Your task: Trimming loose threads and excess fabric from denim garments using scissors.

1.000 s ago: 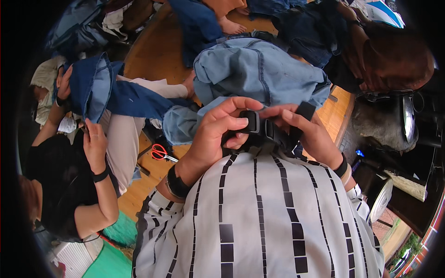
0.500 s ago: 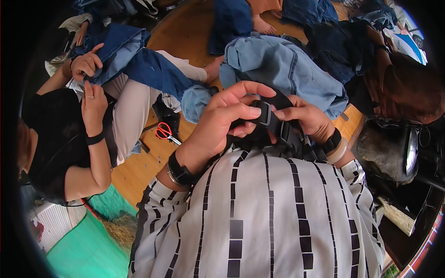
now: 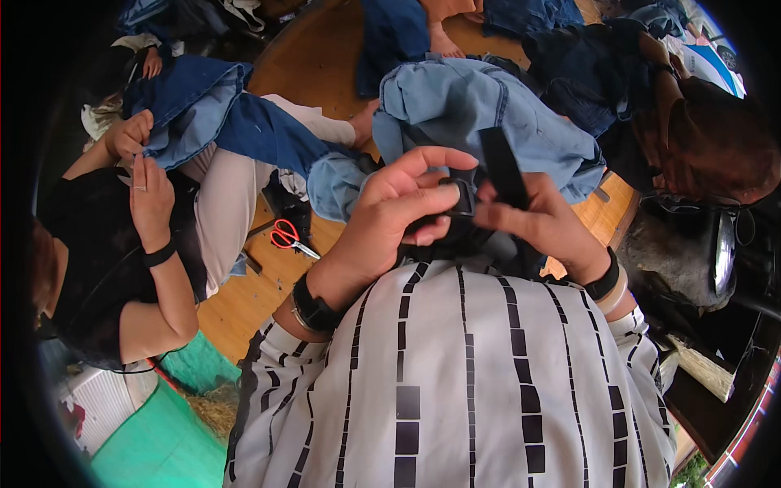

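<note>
A black plastic buckle (image 3: 457, 199) is held in front of my striped shirt by my left hand (image 3: 407, 203), its thumb across the buckle and its index finger curved above. My right hand (image 3: 537, 224), somewhat blurred, is closed at the buckle's right side on a black strap (image 3: 504, 163) whose end stands up above it. More dark webbing lies below both hands, partly hidden. A light blue denim piece (image 3: 488, 106) lies just beyond them.
A co-worker (image 3: 114, 276) at my left handles dark blue denim (image 3: 268, 138). Red-handled scissors (image 3: 286, 234) lie on the wooden boards (image 3: 244, 317). Others with jeans sit at the back and right. A dark, smudged metal object (image 3: 675, 260) stands at my right.
Since half a second ago my right hand has shifted slightly right and down, and the strap end has swung up above it. My left hand stays on the buckle.
</note>
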A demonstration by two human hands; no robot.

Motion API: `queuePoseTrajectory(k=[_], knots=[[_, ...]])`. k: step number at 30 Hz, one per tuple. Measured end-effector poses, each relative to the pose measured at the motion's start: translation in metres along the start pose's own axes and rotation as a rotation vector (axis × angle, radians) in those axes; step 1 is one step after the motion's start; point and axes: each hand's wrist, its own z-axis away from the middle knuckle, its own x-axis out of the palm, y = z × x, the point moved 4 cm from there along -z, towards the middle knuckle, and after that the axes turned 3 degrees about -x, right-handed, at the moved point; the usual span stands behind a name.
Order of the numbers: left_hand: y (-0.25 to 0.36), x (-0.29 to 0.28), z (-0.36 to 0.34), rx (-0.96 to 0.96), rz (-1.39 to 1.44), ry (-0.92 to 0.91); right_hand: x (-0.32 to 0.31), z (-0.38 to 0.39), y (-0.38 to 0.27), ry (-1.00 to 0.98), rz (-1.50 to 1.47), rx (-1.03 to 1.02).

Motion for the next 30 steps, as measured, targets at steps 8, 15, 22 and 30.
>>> queuePoseTrajectory(k=[8, 15, 22, 30], knots=[[-0.03, 0.0, 0.002, -0.385, -0.107, -0.134, 0.003, 0.004, -0.006, 0.167, -0.167, 0.009], [-0.02, -0.008, -0.008, 0.321, -0.699, -0.034, 0.003, 0.001, -0.001, 0.132, -0.259, 0.079], [0.002, -0.017, -0.003, 0.318, -0.772, 0.161, 0.015, -0.008, -0.013, -0.068, 0.048, -0.037], [0.007, -0.02, -0.008, 0.616, -1.164, 0.277, 0.019, -0.01, -0.002, -0.106, 0.051, 0.103]])
